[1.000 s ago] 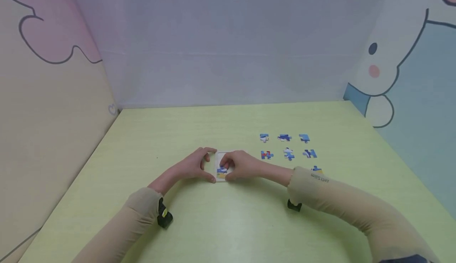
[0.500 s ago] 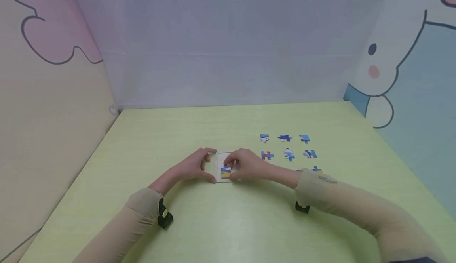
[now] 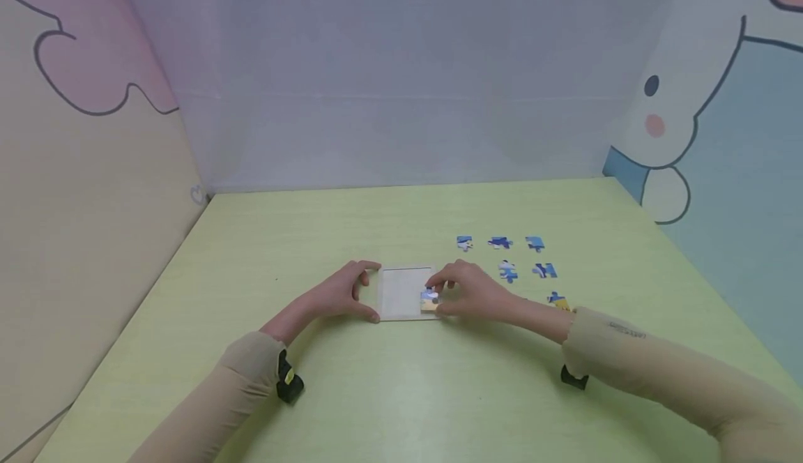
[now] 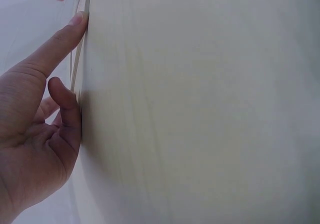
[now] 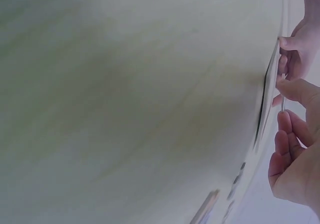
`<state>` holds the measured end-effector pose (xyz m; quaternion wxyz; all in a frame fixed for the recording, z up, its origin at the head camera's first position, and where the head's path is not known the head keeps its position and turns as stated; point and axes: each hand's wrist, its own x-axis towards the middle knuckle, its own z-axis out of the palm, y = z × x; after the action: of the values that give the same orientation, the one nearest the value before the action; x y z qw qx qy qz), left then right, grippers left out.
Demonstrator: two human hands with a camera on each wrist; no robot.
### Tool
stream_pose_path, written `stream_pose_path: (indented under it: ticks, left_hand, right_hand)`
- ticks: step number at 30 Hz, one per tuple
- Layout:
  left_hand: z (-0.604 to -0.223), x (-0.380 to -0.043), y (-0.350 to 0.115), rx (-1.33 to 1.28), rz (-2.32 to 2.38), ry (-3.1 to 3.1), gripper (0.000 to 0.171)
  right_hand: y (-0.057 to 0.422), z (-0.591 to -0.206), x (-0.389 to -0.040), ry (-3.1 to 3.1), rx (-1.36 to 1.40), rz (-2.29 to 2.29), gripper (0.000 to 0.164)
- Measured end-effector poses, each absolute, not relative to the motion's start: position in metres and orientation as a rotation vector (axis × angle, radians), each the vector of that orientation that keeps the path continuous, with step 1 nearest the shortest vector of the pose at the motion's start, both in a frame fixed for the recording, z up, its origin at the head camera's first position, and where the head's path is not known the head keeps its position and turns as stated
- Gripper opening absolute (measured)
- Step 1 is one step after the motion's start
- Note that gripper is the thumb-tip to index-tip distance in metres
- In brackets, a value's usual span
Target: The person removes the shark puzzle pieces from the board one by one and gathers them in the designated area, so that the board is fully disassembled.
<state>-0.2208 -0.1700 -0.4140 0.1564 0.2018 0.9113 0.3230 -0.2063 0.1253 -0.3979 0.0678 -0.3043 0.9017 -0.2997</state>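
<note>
My left hand [image 3: 341, 290] holds the shallow white puzzle tray [image 3: 398, 293] at its left side, thumb at the near corner and index finger at the far corner. In the left wrist view, the left thumb [image 4: 62, 44] lies straight against the tray's edge. Between thumb and fingertips, my right hand [image 3: 475, 294] pinches a jigsaw piece [image 3: 429, 301] with blue, white and yellow print, over the tray's near right corner. Edge-on in the right wrist view, that piece [image 5: 283, 96] appears as a thin strip. Whether it touches the tray's floor I cannot tell.
Several loose jigsaw pieces lie to the right, among them a far-row piece [image 3: 500, 243], a middle-row piece [image 3: 544, 270] and a yellow-blue one [image 3: 557, 300]. The right forearm partly covers that area. A pale wall [image 3: 401, 86] stands behind the table [image 3: 301, 226].
My right hand has moved rightward, carrying the jigsaw piece from the tray's near left area to its near right corner. My left hand has stayed at the tray's left side.
</note>
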Motion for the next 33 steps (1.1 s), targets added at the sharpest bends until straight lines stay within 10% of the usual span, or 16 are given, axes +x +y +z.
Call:
stream_pose_path:
  ticks: [33]
  left_hand:
    - [-0.41,-0.217,-0.169,0.592,0.962,2.598,0.095]
  right_hand:
    - [0.197,-0.408,-0.208,2.814,-0.969,-0.776,0.036]
